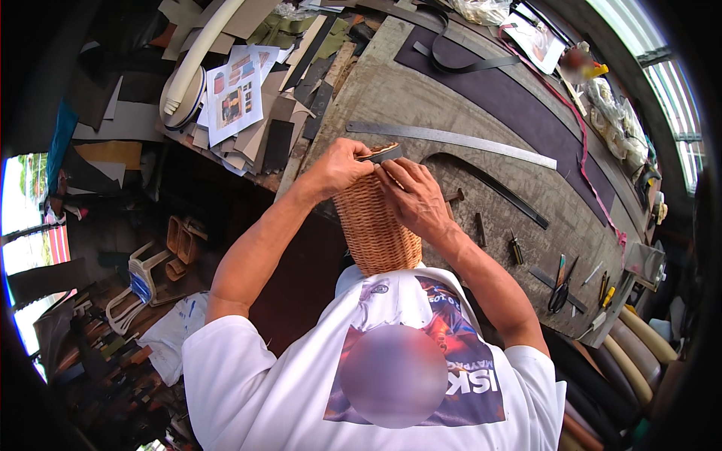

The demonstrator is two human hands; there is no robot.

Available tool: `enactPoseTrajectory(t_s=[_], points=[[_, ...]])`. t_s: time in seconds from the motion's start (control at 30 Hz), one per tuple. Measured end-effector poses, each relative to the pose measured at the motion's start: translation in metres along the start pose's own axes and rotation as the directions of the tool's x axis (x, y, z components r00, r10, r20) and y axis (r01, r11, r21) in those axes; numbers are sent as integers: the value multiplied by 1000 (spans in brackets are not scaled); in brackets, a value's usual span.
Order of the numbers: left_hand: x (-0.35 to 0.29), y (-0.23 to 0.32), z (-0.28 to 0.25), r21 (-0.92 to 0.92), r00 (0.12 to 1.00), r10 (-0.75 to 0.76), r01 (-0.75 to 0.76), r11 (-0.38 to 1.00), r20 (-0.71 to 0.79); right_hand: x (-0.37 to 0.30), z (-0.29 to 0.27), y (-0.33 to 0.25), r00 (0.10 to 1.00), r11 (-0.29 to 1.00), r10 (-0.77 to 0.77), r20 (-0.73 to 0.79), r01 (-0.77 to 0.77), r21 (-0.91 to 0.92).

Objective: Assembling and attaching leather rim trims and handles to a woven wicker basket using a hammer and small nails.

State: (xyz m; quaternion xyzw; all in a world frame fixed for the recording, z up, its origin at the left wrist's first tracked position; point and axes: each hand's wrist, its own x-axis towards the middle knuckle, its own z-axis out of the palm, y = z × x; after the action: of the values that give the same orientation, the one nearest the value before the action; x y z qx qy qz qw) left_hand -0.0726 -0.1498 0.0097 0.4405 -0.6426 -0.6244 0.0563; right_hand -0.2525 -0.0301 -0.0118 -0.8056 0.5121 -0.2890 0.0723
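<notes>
A tall woven wicker basket (376,225) leans between my body and the table, its base against my shirt. Along its top edge runs a dark strip (387,154), apparently leather, with a lighter inner edge. My left hand (342,167) is closed in a pinch on the strip at the left of the rim. At the right of the rim, my right hand (412,197) has its fingers bent and closed over the strip and the wicker. The fingers hide parts of the rim.
On the worktable lie a metal ruler (451,137), a black strap (492,192), a hammer (456,197), a screwdriver (516,248) and scissors (559,289). A purple sheet (496,98) covers the far side. Papers (239,94) and scraps pile up at left; material rolls (635,349) stand lower right.
</notes>
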Motion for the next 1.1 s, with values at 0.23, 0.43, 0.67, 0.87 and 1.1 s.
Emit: enactPoseTrajectory(t_s=[0.23,0.43,0.67,0.87,1.1], points=[[-3,3,-19,-113,983,-101,119,986,155,0,7,-3,994,989,113,-6,-112,98],[-3,7,-26,-41,969,-53,64,997,240,2,12,-12,970,945,239,-39,-223,239],[-5,-11,-18,-13,980,2,1,1000,199,3,15,-38,962,963,269,-36,-270,-6],[-2,-11,-15,-29,988,-26,31,999,155,-9,23,-51,952,954,299,-69,-298,31],[6,7,-6,110,999,8,-14,994,50,-23,1,-40,935,919,355,-20,-345,191]])
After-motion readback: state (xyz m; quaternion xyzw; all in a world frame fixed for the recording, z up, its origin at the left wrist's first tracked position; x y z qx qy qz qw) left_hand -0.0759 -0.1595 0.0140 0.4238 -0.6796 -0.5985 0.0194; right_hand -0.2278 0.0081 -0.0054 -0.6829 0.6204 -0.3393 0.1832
